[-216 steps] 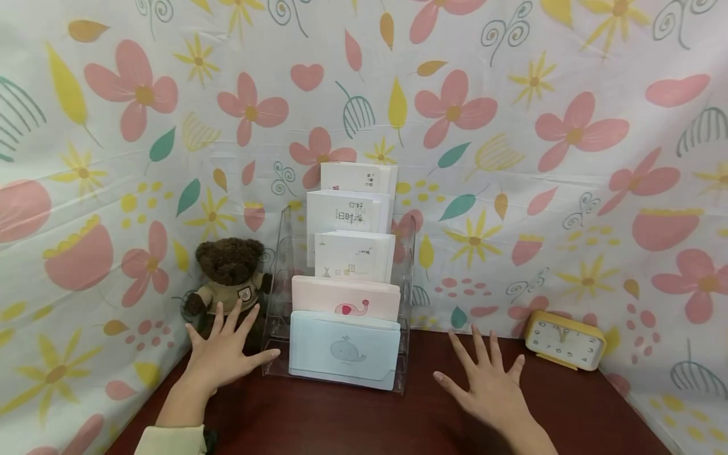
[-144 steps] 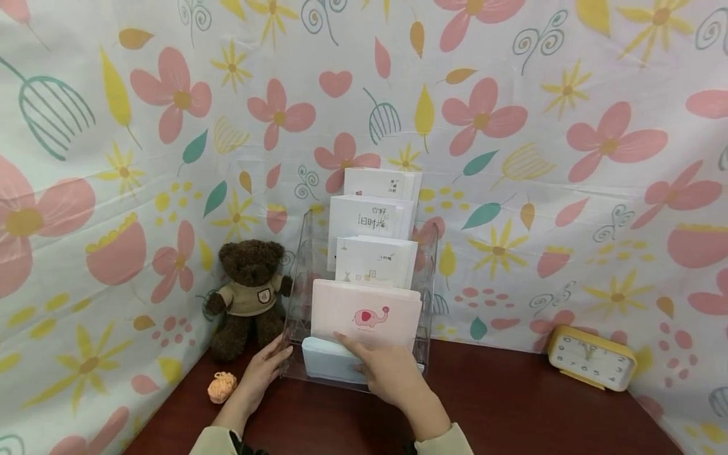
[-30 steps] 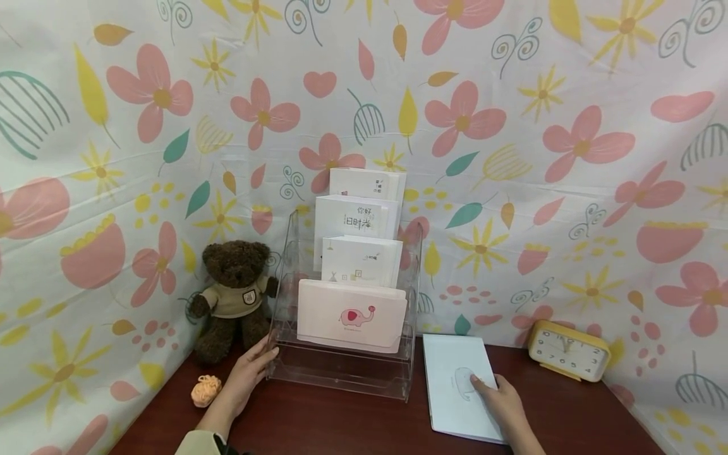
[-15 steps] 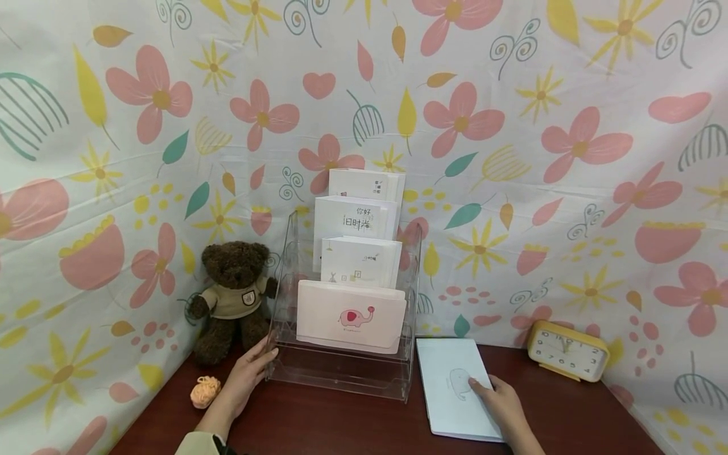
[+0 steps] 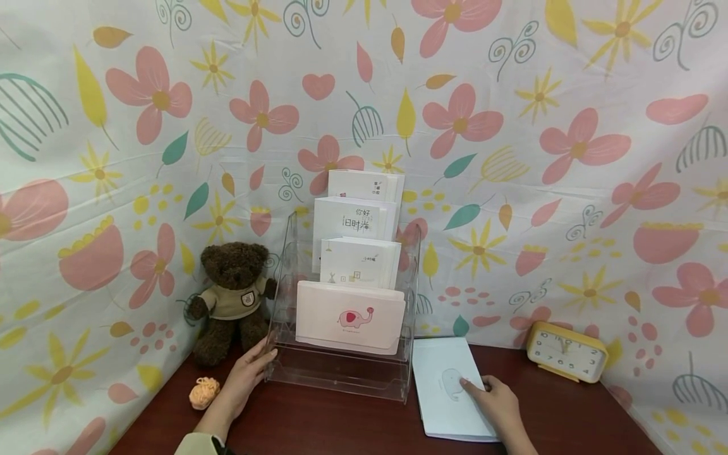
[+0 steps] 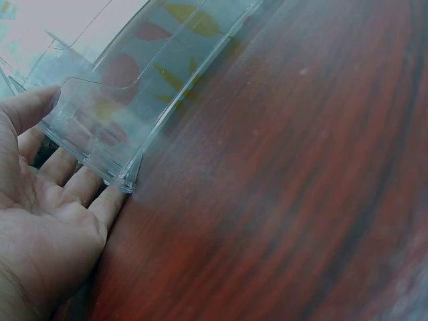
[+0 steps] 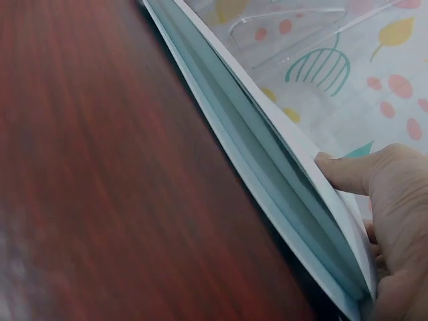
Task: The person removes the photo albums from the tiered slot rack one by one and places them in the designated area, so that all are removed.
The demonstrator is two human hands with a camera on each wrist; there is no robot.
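Note:
A clear display rack [image 5: 341, 383] stands on the table, its lowest tier bare. My left hand [image 5: 241, 379] grips its lower left side; in the left wrist view the thumb [image 6: 37, 107] meets the clear wall and the other fingers lie along its outer side. Right of the rack, my right hand [image 5: 500, 404] holds a stack of light-blue booklets [image 5: 443, 404] with a whale drawing, thumb on the top cover. In the right wrist view the stack's layered edge [image 7: 257, 160] is tilted, with the fingers behind mostly hidden. Pink elephant booklets [image 5: 324, 316] stand in the tier above.
White booklets [image 5: 364, 259] fill the upper tiers. A brown teddy bear [image 5: 236, 303] sits left of the rack, with a small orange yarn ball [image 5: 204, 393] in front. A yellow clock [image 5: 567, 352] stands at the right. Flowered cloth [image 5: 483, 189] hangs behind the dark red table [image 5: 318, 423].
My right hand has taken the light-blue booklets from the lowest tier to the rack's right, then slid slightly left with them. The left hand has gone from open in the air to the rack's side.

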